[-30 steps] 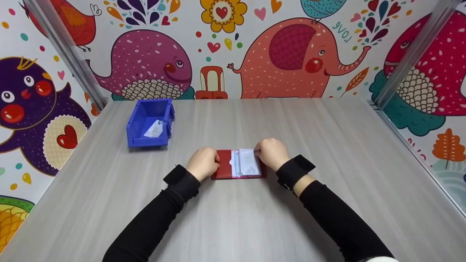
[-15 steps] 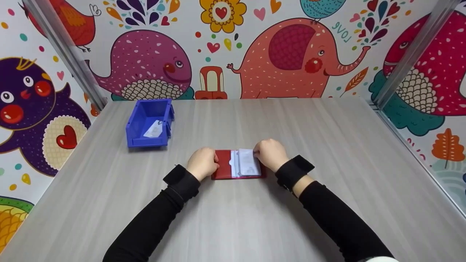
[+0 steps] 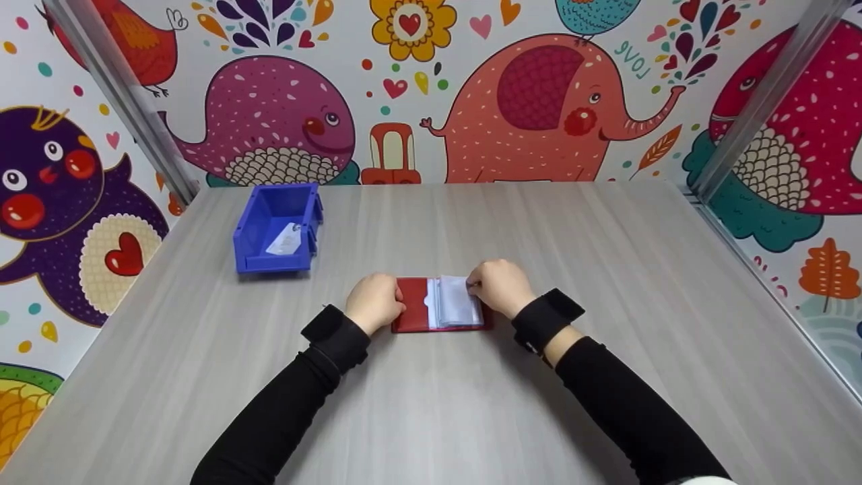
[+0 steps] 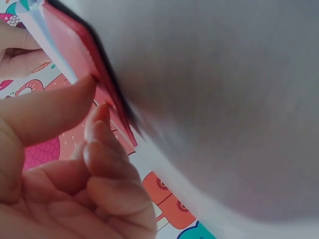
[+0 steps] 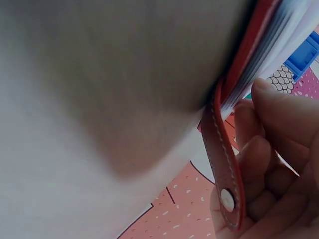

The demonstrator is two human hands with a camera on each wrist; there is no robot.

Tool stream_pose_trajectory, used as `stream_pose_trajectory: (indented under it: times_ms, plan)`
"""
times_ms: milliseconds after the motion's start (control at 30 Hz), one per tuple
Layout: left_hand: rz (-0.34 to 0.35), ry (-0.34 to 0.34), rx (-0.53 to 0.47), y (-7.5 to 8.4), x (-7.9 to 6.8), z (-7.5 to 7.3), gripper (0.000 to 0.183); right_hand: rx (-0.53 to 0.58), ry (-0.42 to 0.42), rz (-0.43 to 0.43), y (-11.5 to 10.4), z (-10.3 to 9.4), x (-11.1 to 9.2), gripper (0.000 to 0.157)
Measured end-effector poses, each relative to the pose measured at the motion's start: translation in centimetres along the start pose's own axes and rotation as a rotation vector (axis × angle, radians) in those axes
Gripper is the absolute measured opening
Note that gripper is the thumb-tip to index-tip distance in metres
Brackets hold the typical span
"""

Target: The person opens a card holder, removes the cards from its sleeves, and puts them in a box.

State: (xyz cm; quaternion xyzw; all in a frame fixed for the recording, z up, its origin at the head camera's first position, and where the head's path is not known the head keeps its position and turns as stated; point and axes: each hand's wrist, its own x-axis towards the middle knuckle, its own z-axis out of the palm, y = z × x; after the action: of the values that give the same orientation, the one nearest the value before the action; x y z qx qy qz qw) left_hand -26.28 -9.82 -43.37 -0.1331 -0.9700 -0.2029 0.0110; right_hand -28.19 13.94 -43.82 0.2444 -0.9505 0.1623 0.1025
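Note:
A red card holder (image 3: pixel 412 306) lies spread on the table, its clear plastic sleeves (image 3: pixel 456 300) stacked on the right half. My left hand (image 3: pixel 374 301) is at the left cover; in the left wrist view the thumb and fingertips pinch the edge of that red cover (image 4: pixel 75 42). With its thumb and index finger my right hand (image 3: pixel 504 286) pinches the upper right corner of the top sleeve, slightly raised. The right wrist view shows the holder's strap (image 5: pixel 219 149) with a metal snap, hanging beside the curled fingers. The far right edge of the holder is partly hidden by this hand.
A blue plastic bin (image 3: pixel 276 229) stands on the table (image 3: pixel 431 417) at the back left, with a white card or label (image 3: pixel 285 239) in it. Patterned wall panels (image 3: pixel 397 87) and metal posts (image 3: pixel 761 101) bound the table at the back and sides.
My right hand has moved slightly left, lifting the corner of the top sleeve; the printed mark seen low on it before no longer shows. The left hand has barely moved.

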Motion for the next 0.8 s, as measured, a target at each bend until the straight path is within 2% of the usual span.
stream_pose_trajectory:
  times_ms: [233,600,800]
  plan:
    - [0.011,0.004,-0.006,-0.11,-0.02,0.08,0.005,0.074,-0.028,0.007,0.03,-0.19,-0.02,0.012]
    - [-0.004,0.005,-0.036,-0.22,0.03,0.09,0.005,0.138,-0.082,0.079,-0.48,-0.16,0.18,0.019]
    - [0.002,0.003,-0.042,-0.25,0.03,0.14,0.005,0.122,-0.075,0.107,-0.94,0.04,0.28,0.019]
